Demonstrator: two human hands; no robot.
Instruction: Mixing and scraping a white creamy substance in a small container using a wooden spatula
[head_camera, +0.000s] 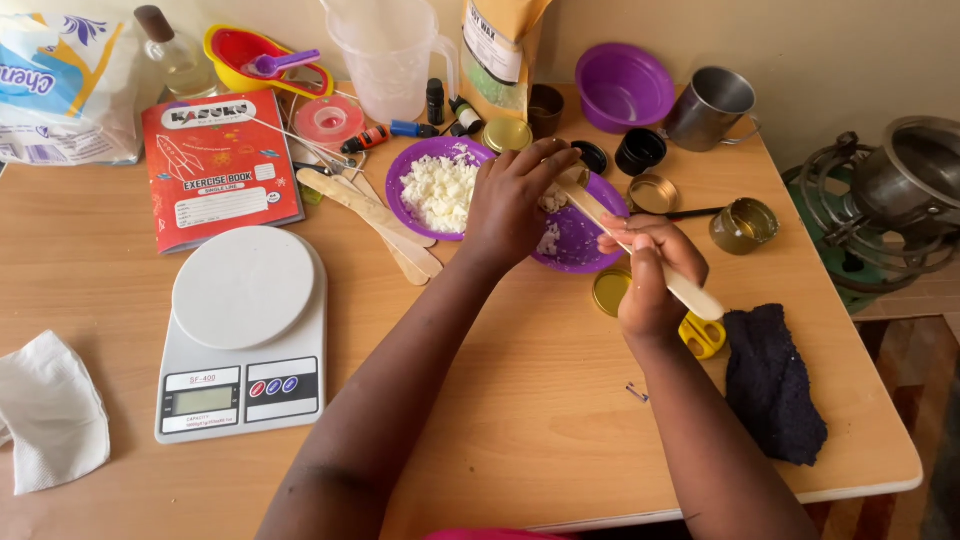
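Head view: the wooden worktop (560, 400) fills the frame, and at its upper middle a purple plate (585, 245) heaped with white flakes (440, 190) is where the work is. I judge this a scraping or scooping step: the right hand (655, 275) has its fingers clamped round a flat wooden stick (640, 255) slanting up-left to the plate, while the left hand (515, 200) has its fingers pinched together on the stick's far tip, over the flakes. Next, I'd guess, the tip needs steadying above the plate (flakes spill easily). At lower left sits a white kitchen scale (240, 335), above it a red exercise book (220, 165). Close by on the right, an open gold tin (742, 225), a gold lid (610, 290) and a dark cloth (775, 380) crowd the hand.
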